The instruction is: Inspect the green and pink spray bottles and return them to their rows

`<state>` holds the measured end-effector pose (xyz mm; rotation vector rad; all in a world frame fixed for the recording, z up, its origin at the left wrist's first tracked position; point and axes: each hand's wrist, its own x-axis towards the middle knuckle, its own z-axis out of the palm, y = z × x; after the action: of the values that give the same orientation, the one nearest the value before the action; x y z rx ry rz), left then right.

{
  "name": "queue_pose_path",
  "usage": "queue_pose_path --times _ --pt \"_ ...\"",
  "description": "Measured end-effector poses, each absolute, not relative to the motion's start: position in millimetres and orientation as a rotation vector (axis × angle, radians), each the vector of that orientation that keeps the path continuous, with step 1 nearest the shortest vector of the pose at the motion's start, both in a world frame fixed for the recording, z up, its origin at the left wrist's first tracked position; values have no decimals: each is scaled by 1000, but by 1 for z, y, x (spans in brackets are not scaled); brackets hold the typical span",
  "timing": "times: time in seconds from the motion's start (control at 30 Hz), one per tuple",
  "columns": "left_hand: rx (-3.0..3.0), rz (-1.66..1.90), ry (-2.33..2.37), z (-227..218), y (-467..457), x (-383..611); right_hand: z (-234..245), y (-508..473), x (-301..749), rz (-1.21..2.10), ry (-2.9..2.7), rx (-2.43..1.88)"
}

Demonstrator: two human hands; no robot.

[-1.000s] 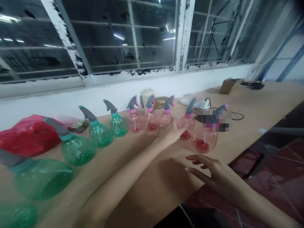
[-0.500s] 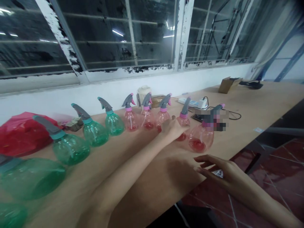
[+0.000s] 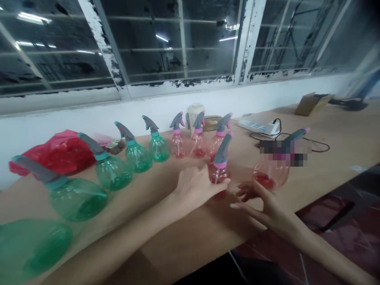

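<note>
My left hand (image 3: 194, 186) is wrapped round the body of a pink spray bottle (image 3: 220, 168) with a grey trigger head and red liquid inside. To the right of that bottle, my right hand (image 3: 257, 198) hovers with its fingers apart and nothing in it. Just beyond its fingertips stands another pink spray bottle (image 3: 274, 172), its head partly blurred out. Three more pink bottles (image 3: 198, 144) stand in a row behind my left hand. Several green spray bottles (image 3: 114, 172) line up to the left, the nearest one (image 3: 35, 245) cut by the frame edge.
A red plastic bag (image 3: 67, 152) lies at the back left by the wall. Behind the bottles stands a whitish container (image 3: 196, 113). A power strip (image 3: 258, 126) with a black cable and a cardboard box (image 3: 313, 103) are further right. The table's front edge runs at lower right.
My left hand has brought the held pink bottle nearer to me, away from the row. My right hand has moved forward, closer to that bottle. The view has shifted left.
</note>
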<state>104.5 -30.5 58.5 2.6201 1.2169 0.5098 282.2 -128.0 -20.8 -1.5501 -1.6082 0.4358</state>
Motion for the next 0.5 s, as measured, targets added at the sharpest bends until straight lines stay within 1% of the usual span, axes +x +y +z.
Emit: queue_pose_path --times 0.13,0.3,0.37,0.5 --pt "2628 435 1401 66 -47 60 -20 -100 252 285 -1723 -1499" --pt "2523 321 1641 67 -65 22 -9 -80 208 384 -1941 -1293" --pt "2491 387 1635 68 -68 12 -9 -76 196 422 -1985 -1214" --pt "2411 757 1439 71 -66 3 -7 -65 182 504 -2051 -1124"
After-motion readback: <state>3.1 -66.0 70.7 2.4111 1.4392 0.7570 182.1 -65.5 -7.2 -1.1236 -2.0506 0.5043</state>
